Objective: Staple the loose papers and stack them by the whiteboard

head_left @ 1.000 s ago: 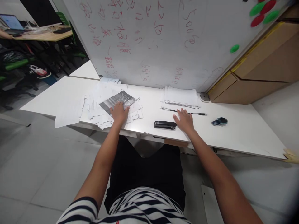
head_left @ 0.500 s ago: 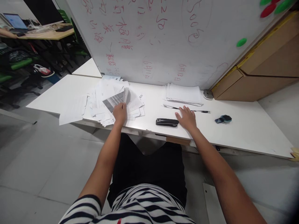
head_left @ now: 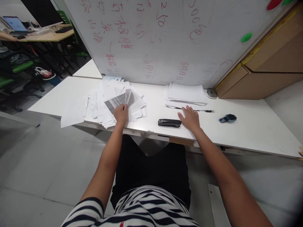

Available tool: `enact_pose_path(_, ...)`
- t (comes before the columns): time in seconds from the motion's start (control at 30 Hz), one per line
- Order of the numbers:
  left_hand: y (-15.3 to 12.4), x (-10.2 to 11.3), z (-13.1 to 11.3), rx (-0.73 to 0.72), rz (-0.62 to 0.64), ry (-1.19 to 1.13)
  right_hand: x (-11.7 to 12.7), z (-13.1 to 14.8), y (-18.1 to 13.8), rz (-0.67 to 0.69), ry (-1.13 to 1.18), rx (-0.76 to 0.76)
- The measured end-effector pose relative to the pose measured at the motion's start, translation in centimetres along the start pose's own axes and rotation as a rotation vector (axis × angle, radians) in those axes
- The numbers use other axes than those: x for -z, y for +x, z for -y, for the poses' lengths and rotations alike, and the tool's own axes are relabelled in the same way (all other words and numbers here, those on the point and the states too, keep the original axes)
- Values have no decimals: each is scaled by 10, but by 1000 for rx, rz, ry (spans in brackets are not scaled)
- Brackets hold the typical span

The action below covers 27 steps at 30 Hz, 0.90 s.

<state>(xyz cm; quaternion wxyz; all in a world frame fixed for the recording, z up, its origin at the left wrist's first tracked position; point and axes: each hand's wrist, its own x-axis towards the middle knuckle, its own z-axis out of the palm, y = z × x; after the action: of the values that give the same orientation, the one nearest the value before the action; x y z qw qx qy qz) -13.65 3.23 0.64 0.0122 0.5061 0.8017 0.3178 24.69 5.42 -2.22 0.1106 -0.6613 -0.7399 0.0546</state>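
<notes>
My left hand pinches the edge of a grey printed sheet and lifts it off a loose heap of papers on the white table. My right hand lies flat and open on the table, just right of a black stapler. A black pen lies just beyond its fingers. A neat stack of white sheets sits further back against the whiteboard.
A whiteboard with red writing stands along the table's back edge. A small blue object lies to the right. Brown cardboard boxes fill the back right. Desks, chairs and a laptop are at far left.
My left hand went from lying flat on the grey sheet to pinching its edge and raising it. My right hand stayed beside the stapler.
</notes>
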Motion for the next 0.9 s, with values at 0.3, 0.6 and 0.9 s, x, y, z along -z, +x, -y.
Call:
enact_pose_path(0.3,0,1,-1,-7,16,14,0,1,0,-6,-22,0)
enact_pose_path(0.6,2,-4,2,-31,-1,19,0,1,1,-15,-7,1)
enact_pose_path(0.9,1,-9,3,-80,-27,73,-5,-2,1,-52,16,12)
